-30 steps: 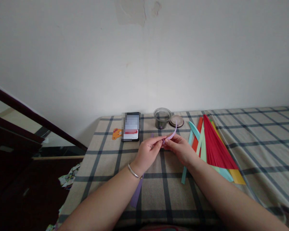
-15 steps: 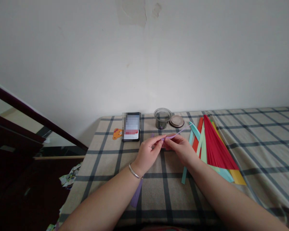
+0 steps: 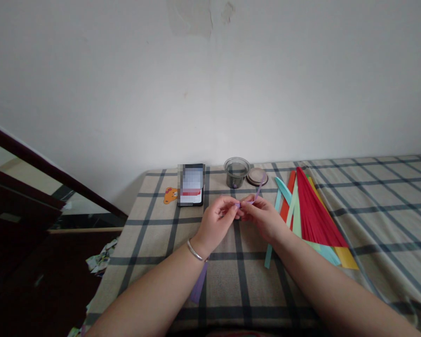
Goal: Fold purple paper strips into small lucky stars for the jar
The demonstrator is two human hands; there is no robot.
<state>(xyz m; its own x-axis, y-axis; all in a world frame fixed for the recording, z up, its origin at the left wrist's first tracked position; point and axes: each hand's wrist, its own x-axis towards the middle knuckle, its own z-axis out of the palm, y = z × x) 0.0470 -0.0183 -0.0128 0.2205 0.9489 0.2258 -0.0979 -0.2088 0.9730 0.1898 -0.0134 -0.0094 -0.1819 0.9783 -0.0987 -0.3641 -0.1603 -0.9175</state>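
Observation:
A thin purple paper strip (image 3: 258, 189) is pinched between both hands above the checked cloth, its free end slanting up to the right over the jar lid. My left hand (image 3: 220, 216), with a silver bangle at the wrist, is closed on the strip's left end at the fingertips. Close beside it, my right hand (image 3: 263, 216) holds the same strip between thumb and finger. The fingertips hide the short folded part between them. More purple strips (image 3: 199, 285) lie on the cloth, partly under my left forearm.
Behind my hands stand a clear plastic jar (image 3: 236, 172) and its round lid (image 3: 257, 176). A phone (image 3: 191, 185) and a bear-shaped cutout (image 3: 170, 195) are to the left. Fanned red strips (image 3: 317, 215), with blue, green, orange and yellow ones, lie right. The cloth (image 3: 154, 243) drops off at left.
The strip's free end has swung from pointing right to a steeper upward slant. My right fingers have curled in more, while both hands stay in about the same place.

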